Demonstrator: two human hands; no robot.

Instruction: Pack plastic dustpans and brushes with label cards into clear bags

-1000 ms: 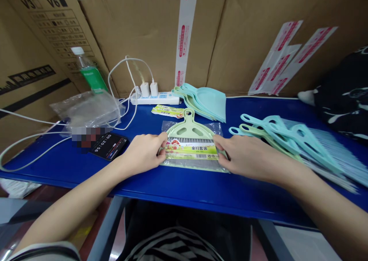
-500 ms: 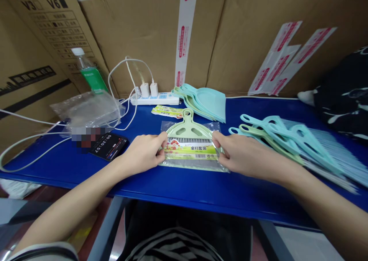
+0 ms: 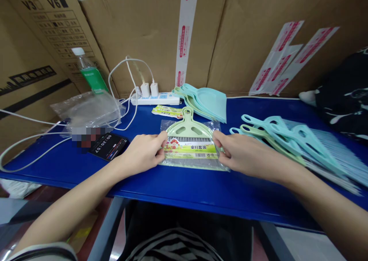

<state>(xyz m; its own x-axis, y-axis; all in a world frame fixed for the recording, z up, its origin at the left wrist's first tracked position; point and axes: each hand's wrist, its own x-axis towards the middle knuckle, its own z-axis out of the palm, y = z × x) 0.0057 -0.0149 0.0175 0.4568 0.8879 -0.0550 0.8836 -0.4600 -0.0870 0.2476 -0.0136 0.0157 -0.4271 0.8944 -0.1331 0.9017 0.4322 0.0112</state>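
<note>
A pale green dustpan-and-brush set (image 3: pixel 188 128) lies in a clear plastic bag on the blue table (image 3: pixel 184 184), with a yellow-green label card (image 3: pixel 190 149) across it. My left hand (image 3: pixel 143 153) pinches the bag's left edge by the label. My right hand (image 3: pixel 241 153) pinches the right edge. Both hands rest on the table top with fingers closed on the bag.
A stack of teal and green dustpans (image 3: pixel 207 100) lies behind, a spare label (image 3: pixel 167 110) beside it. Several teal and green brushes (image 3: pixel 293 142) are piled at right. At left are a phone (image 3: pixel 108 146), plastic bags (image 3: pixel 86 109), a power strip (image 3: pixel 155 98), cables and a bottle (image 3: pixel 89 73). Cardboard boxes stand behind.
Both hands have shifted slightly away from me with the bagged set; the label sits a little higher. The grip is the same.
</note>
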